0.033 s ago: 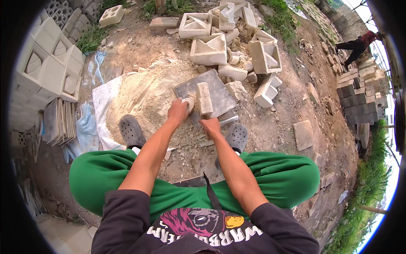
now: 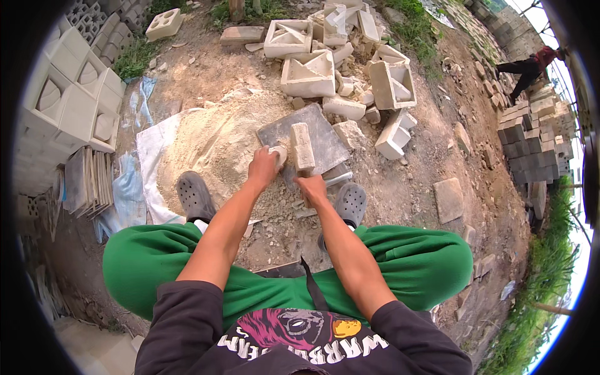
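My left hand (image 2: 264, 166) is closed round a pale lump of broken block (image 2: 279, 155), over the left edge of a flat grey slab (image 2: 334, 140) on the ground. My right hand (image 2: 310, 186) grips a tool with a long, pale, dust-coated block head (image 2: 302, 146). Its head points away from me across the slab, and a short brownish end shows below my fist. Most of the handle is hidden by my fingers. A heap of sandy powder (image 2: 209, 144) lies on a white sheet (image 2: 150, 147) left of my hands.
Broken cream blocks (image 2: 309, 73) and rubble pile up beyond the slab. Stacked pale blocks (image 2: 59, 94) and thin boards (image 2: 87, 181) stand at left. Grey bricks (image 2: 528, 147) are stacked at right, near another person (image 2: 531, 67). My grey clogs (image 2: 350, 204) flank the work area.
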The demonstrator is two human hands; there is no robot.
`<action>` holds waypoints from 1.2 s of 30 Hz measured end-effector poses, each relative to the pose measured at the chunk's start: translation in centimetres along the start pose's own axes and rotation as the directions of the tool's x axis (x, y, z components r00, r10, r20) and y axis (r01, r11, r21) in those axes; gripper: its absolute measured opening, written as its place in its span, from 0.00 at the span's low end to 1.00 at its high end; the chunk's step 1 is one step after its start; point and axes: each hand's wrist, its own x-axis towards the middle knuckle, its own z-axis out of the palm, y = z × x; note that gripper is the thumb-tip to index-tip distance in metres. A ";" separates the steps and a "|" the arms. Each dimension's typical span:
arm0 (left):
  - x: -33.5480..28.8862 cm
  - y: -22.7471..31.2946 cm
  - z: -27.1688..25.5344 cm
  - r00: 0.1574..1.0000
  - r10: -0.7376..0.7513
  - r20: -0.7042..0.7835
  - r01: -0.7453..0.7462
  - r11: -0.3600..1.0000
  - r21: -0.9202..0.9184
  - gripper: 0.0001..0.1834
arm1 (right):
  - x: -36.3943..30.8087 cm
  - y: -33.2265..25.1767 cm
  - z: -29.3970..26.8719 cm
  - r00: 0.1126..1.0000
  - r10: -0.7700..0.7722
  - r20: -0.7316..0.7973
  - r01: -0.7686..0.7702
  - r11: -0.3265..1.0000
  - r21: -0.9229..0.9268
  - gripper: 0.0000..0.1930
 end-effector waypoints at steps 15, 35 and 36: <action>1.6 -3.2 2.0 0.958 0.271 -0.088 -0.276 0.960 -0.040 0.20 | -0.6 -3.6 -1.6 0.951 -0.306 -0.052 0.310 0.947 0.081 0.20; 1.8 -0.8 -1.1 0.974 0.218 -0.059 -0.219 0.976 -0.014 0.09 | 4.2 -0.5 -0.6 0.975 -0.219 -0.036 0.214 0.970 -0.117 0.20; 1.5 -1.4 -1.0 0.974 0.221 -0.058 -0.222 0.975 -0.018 0.10 | 3.4 -1.3 -1.1 0.987 -0.158 0.022 0.159 0.979 -0.130 0.23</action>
